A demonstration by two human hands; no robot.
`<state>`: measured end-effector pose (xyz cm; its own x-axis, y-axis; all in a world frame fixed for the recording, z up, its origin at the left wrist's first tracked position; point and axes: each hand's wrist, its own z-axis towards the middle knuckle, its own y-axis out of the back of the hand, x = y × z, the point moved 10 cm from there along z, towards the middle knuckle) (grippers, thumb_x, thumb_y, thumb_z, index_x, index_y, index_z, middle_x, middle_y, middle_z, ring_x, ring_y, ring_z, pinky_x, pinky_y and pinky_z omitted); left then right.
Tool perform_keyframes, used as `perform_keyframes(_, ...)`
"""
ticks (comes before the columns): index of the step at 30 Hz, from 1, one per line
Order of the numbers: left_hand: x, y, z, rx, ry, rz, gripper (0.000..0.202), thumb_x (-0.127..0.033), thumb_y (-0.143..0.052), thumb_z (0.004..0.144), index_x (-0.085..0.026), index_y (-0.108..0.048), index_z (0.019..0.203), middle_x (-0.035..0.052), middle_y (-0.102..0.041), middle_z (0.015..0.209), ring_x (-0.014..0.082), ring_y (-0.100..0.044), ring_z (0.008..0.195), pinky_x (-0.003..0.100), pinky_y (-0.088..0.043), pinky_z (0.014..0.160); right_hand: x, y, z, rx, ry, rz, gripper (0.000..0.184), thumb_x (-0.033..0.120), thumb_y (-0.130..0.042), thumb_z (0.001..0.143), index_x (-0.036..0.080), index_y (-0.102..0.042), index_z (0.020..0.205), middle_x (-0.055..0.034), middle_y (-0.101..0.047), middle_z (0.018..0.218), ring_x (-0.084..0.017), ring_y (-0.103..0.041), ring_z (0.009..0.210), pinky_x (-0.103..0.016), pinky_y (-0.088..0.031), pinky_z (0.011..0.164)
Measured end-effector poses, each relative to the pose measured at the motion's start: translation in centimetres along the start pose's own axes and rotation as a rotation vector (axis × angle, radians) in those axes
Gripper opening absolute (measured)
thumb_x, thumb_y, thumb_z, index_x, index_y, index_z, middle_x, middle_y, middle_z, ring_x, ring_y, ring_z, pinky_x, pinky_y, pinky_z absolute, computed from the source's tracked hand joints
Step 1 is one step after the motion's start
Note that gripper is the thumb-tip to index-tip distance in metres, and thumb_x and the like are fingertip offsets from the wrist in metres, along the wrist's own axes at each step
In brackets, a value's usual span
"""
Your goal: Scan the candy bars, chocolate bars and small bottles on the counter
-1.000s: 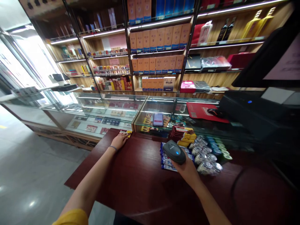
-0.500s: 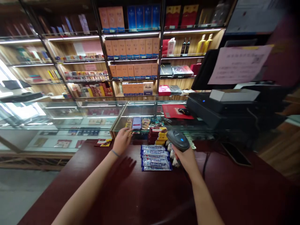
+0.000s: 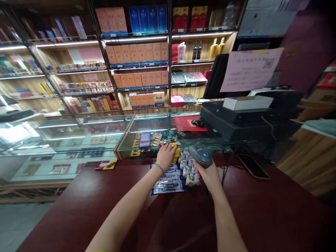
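Note:
My left hand [image 3: 166,156] lies palm down with spread fingers against a stack of red and yellow chocolate bars [image 3: 176,153], and I see nothing held in it. My right hand [image 3: 210,176] grips a grey handheld barcode scanner [image 3: 200,155] with its blue light on. Just below that hand stand several small silver bottles [image 3: 189,171]. Blue and white wrapped bars [image 3: 168,182] lie in rows on the dark red wooden counter [image 3: 78,189], under my left wrist.
A smartphone [image 3: 253,166] lies on the counter at the right, and a red-wrapped bar [image 3: 106,164] at the left. Behind stands a glass display case [image 3: 78,138], with a black printer-like machine [image 3: 236,124] and a mouse on a red mat [image 3: 183,123] to the right. Product shelves rise behind.
My left hand has moved right, from near the phone in the case onto the bar stack. My right hand keeps the scanner. The view has swung slightly, shifting the scene left.

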<state>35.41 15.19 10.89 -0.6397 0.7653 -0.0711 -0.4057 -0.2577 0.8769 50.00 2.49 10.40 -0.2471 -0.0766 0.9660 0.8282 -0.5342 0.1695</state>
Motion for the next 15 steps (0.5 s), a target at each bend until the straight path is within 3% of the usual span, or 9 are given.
perform_keyframes(5, -0.8, 1.7, -0.8, -0.060, -0.116, -0.032, 0.035, -0.018, -0.053, 0.095, -0.025, -0.060, 0.129, 0.0111, -0.068, 0.123, 0.0263, -0.061, 0.119, 0.042, -0.046, 0.102, -0.3, -0.3, -0.2, -0.034, -0.026, 0.037, 0.030, 0.046, -0.071, 0.075, 0.024, -0.056, 0.088, 0.0054, -0.054, 0.049, -0.016, -0.049, 0.038, -0.027, -0.040, 0.038)
perform_keyframes(9, -0.1, 5.2, -2.2, -0.197, -0.179, -0.129, 0.032, -0.016, -0.051, 0.096, -0.024, -0.060, 0.126, 0.0094, -0.069, 0.122, 0.0234, -0.062, 0.118, 0.040, -0.045, 0.104, 0.4, -1.0, -0.5, -0.040, 0.006, 0.075, 0.028, 0.046, -0.071, 0.076, 0.025, -0.054, 0.084, 0.0055, -0.054, 0.049, -0.015, -0.048, 0.038, -0.027, -0.040, 0.040)
perform_keyframes(12, 2.6, 7.9, -4.6, -0.335, -0.071, -0.242, 0.032, -0.017, -0.048, 0.097, -0.024, -0.059, 0.126, 0.0094, -0.069, 0.123, 0.0225, -0.064, 0.116, 0.039, -0.048, 0.100, 1.1, -1.7, -0.8, -0.028, 0.047, 0.059, 0.027, 0.044, -0.072, 0.076, 0.025, -0.054, 0.082, 0.0061, -0.055, 0.049, -0.014, -0.049, 0.039, -0.027, -0.043, 0.043)
perform_keyframes(15, 7.2, 8.8, -8.5, -0.467, 0.204, -0.466, 0.027, -0.022, -0.050, 0.097, -0.024, -0.059, 0.122, 0.0076, -0.073, 0.110, 0.0210, -0.069, 0.101, 0.034, -0.052, 0.089, 1.7, -3.3, -1.3, 0.029, 0.083, 0.020, 0.026, 0.043, -0.071, 0.078, 0.024, -0.054, 0.081, 0.0061, -0.055, 0.048, -0.014, -0.052, 0.042, -0.027, -0.045, 0.046)
